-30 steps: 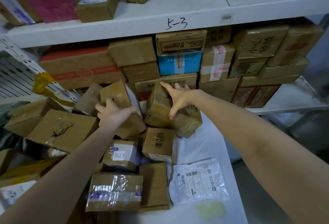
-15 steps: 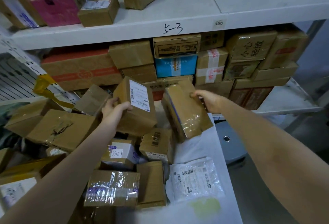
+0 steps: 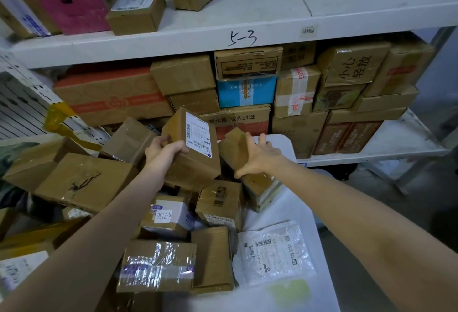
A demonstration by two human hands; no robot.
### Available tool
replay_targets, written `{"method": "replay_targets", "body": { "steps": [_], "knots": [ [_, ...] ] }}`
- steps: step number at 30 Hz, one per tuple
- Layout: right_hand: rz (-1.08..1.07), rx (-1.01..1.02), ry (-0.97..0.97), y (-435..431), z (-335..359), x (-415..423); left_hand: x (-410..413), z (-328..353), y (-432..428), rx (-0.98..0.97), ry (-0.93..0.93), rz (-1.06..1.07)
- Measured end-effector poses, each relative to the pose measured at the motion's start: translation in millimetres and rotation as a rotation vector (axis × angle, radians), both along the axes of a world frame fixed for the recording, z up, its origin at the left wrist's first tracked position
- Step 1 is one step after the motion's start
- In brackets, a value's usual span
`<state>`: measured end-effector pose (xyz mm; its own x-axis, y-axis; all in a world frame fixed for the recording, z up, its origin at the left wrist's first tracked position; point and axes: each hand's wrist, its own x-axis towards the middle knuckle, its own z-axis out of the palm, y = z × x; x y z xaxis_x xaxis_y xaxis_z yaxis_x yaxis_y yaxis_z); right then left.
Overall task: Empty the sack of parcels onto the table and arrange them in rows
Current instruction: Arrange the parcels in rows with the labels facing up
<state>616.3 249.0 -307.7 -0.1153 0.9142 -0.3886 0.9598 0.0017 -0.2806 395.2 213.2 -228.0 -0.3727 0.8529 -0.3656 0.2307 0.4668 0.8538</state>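
Head view, left hand (image 3: 164,149) gripping labelled brown box (image 3: 195,148), right hand (image 3: 257,156) clasping taped carton (image 3: 238,149)

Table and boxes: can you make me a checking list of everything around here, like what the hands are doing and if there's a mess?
Surface: white table, mostly covered, bare strip at right.
Job's things: labelled box held tilted; brown box beside it; K-7156 box, barcode box and flat white mailer lying below. Not yet in rows.
Clutter: loose boxes heaped at left.
Hands: left hand grips the labelled box; right hand grips the brown box.
Cables: nothing seen.
Surroundings: shelf marked 5-3 with stacked cartons under it; pink package on top.
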Motion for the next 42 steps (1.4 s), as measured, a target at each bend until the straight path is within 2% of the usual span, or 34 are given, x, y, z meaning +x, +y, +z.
{"method": "replay_targets", "body": {
  "steps": [2, 4, 7, 10, 12, 14, 16, 19, 21, 26, 32, 34, 35, 38, 42],
  "knots": [
    [-0.050, -0.038, -0.001, 3, 2, -1, 0, 0, 0, 0.001, 0.001, -0.002],
    [-0.104, -0.090, 0.078, 8, 5, 6, 1, 0, -1, 0.007, -0.005, 0.003],
    [-0.274, -0.123, 0.273, 17, 9, 31, -1, 4, -4, 0.010, -0.032, 0.027],
    [-0.509, -0.161, 0.570, 20, 10, 62, -5, 6, -3, 0.013, -0.103, 0.079],
    [-0.614, -0.252, 0.739, 19, 8, 78, -6, 7, -2, 0.017, -0.144, 0.093],
    [-0.655, -0.367, 0.811, 18, 1, 88, -2, 7, -4, 0.009, -0.157, 0.093],
    [-0.630, -0.332, 0.732, 15, -6, 86, 3, 8, -6, -0.013, -0.171, 0.079],
    [-0.501, -0.006, 0.315, 6, -16, 68, 5, 2, -7, -0.035, -0.196, 0.062],
    [-0.529, 0.126, 0.265, -6, -15, 45, 8, 1, -7, -0.028, -0.191, 0.069],
    [-0.429, -0.033, -0.016, -13, -22, -6, 7, -2, -3, -0.006, -0.193, 0.058],
    [-0.424, -0.151, -0.023, -5, -31, -11, 2, -5, -3, 0.011, -0.222, 0.060],
    [-0.459, -0.140, 0.098, 2, -23, 9, 0, -5, -2, 0.005, -0.267, 0.071],
    [-0.509, -0.147, 0.247, 7, -19, 24, -1, -5, -2, 0.000, -0.296, 0.082],
    [-0.662, -0.236, 0.888, 9, -10, 69, 3, 0, -3, 0.006, -0.400, 0.113],
    [-0.722, -0.345, 1.310, 6, -26, 88, 6, -4, -2, 0.011, -0.500, 0.121]
  ]
}}
